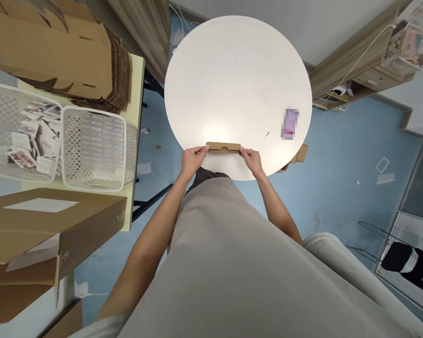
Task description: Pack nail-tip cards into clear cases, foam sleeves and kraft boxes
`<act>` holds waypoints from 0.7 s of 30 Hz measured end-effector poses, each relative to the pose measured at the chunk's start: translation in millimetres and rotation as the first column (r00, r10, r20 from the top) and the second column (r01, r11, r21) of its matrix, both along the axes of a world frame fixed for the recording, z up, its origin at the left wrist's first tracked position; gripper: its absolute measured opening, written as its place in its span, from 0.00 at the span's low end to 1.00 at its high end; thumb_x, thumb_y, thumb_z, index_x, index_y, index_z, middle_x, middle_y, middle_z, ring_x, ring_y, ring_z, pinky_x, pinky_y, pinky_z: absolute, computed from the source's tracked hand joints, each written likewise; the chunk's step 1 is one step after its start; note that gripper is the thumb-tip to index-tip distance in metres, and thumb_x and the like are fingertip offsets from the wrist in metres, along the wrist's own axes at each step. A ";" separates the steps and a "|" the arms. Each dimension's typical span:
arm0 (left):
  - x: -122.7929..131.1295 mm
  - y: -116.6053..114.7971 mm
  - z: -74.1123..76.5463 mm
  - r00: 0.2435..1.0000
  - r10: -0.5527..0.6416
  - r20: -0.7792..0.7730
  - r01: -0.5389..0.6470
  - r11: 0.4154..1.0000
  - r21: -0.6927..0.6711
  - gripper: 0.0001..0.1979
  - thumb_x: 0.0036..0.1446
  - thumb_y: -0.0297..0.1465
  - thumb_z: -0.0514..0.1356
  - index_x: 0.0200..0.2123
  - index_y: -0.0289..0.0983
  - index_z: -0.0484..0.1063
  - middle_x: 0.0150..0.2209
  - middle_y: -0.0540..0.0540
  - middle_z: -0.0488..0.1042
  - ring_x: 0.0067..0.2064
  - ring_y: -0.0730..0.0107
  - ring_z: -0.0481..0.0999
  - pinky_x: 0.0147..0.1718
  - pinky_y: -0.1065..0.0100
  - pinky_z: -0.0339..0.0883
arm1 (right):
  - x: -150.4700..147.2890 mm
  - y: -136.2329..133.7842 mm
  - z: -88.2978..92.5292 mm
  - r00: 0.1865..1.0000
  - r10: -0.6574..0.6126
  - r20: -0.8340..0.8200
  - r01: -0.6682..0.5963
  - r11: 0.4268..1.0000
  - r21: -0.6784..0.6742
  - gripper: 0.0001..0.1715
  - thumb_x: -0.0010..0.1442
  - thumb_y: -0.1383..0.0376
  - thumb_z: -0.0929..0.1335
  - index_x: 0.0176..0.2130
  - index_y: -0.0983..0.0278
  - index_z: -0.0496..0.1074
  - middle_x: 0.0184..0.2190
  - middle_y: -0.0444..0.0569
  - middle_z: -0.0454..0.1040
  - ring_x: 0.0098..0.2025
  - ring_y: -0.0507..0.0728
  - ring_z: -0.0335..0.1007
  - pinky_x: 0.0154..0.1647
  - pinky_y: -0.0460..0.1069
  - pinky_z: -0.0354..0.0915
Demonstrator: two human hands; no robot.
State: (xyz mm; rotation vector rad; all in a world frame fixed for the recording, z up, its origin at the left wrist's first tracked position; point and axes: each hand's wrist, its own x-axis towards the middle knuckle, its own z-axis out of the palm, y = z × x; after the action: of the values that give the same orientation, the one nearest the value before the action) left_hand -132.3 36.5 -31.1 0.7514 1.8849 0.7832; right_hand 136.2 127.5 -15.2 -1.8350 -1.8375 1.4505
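A small brown cardboard box is held between my two hands at the near edge of the round white table. Its long side with a half-round thumb notch faces me. My left hand pinches the left end, thumb and fingers closed on it. At the opposite end, my right hand grips the right corner in the same way. Whether the box rests on the tabletop or is slightly raised, I cannot tell. Its inside is hidden.
On the table's right lies a blurred purple item. To the left, a side table bears stacked flat cardboard, a basket of packets, a basket of clear plastic pieces and a large carton. Wooden furniture stands right.
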 end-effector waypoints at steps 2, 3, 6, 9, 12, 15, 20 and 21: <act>-1.8 2.5 -7.0 1.000 -0.002 0.018 0.003 0.999 -0.037 0.25 0.67 0.54 0.67 0.45 0.39 0.89 0.40 0.43 0.89 0.47 0.52 0.87 0.50 0.60 0.78 | -1.7 2.0 -4.2 0.998 -0.044 -0.035 0.044 0.999 -0.016 0.41 0.72 0.31 0.63 0.32 0.61 0.79 0.32 0.50 0.80 0.47 0.65 0.79 0.47 0.54 0.74; -2.4 2.8 -11.1 1.000 0.002 0.028 -0.001 0.999 -0.048 0.24 0.66 0.54 0.67 0.44 0.39 0.89 0.39 0.43 0.88 0.46 0.52 0.88 0.49 0.60 0.78 | -1.8 2.0 -7.0 0.996 -0.064 -0.057 0.063 0.998 -0.025 0.40 0.71 0.31 0.65 0.32 0.61 0.80 0.33 0.49 0.81 0.47 0.65 0.80 0.47 0.54 0.74; -2.6 0.3 -21.7 0.999 0.024 0.039 -0.022 0.998 -0.060 0.22 0.62 0.51 0.71 0.45 0.39 0.90 0.40 0.42 0.89 0.47 0.51 0.88 0.51 0.58 0.79 | 0.8 -0.4 -16.0 0.986 -0.113 -0.125 0.109 0.993 -0.037 0.35 0.68 0.34 0.69 0.36 0.61 0.84 0.40 0.51 0.85 0.51 0.67 0.82 0.54 0.57 0.76; -1.3 -3.4 -28.1 0.997 0.043 0.061 -0.039 0.996 -0.079 0.21 0.57 0.48 0.75 0.45 0.39 0.90 0.42 0.41 0.89 0.48 0.50 0.88 0.53 0.56 0.79 | 4.6 -4.3 -24.5 0.972 -0.155 -0.177 0.145 0.987 -0.070 0.34 0.65 0.36 0.72 0.41 0.62 0.86 0.44 0.53 0.87 0.54 0.67 0.83 0.60 0.60 0.76; -0.2 -4.5 -32.6 0.990 0.080 0.119 -0.068 0.993 -0.098 0.22 0.55 0.47 0.76 0.44 0.37 0.90 0.41 0.40 0.89 0.47 0.50 0.88 0.52 0.55 0.80 | 6.4 -6.2 -31.3 0.964 -0.184 -0.194 0.170 0.982 -0.086 0.34 0.63 0.36 0.73 0.41 0.63 0.86 0.43 0.53 0.87 0.53 0.66 0.83 0.59 0.59 0.77; -0.8 -1.0 -36.9 0.985 0.100 0.143 -0.084 0.990 -0.112 0.22 0.53 0.46 0.77 0.44 0.36 0.89 0.44 0.38 0.89 0.48 0.50 0.88 0.53 0.55 0.80 | 5.3 -3.7 -34.7 0.974 -0.171 -0.146 0.162 0.984 -0.073 0.34 0.63 0.36 0.72 0.39 0.64 0.85 0.39 0.51 0.86 0.50 0.66 0.84 0.56 0.58 0.77; -0.9 11.9 -37.6 0.991 0.064 0.119 -0.051 0.993 -0.105 0.24 0.54 0.41 0.78 0.51 0.35 0.87 0.52 0.35 0.88 0.53 0.49 0.87 0.55 0.54 0.79 | -2.3 5.3 -30.9 0.984 -0.163 -0.073 0.161 0.986 -0.042 0.30 0.64 0.40 0.71 0.41 0.63 0.85 0.39 0.54 0.87 0.46 0.66 0.85 0.54 0.60 0.78; 0.6 14.4 -35.5 0.993 0.050 0.103 -0.040 0.994 -0.102 0.24 0.55 0.39 0.77 0.53 0.36 0.86 0.52 0.35 0.87 0.53 0.50 0.87 0.56 0.54 0.79 | -4.2 6.8 -28.9 0.985 -0.161 -0.060 0.159 0.987 -0.030 0.28 0.65 0.42 0.71 0.41 0.63 0.85 0.40 0.55 0.87 0.46 0.66 0.85 0.54 0.60 0.78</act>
State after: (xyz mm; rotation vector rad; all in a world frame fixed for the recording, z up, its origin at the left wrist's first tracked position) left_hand -131.7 50.9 -66.6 0.5963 1.8370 0.7370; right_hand 132.0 134.3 -44.1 -1.8787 -1.6099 1.4623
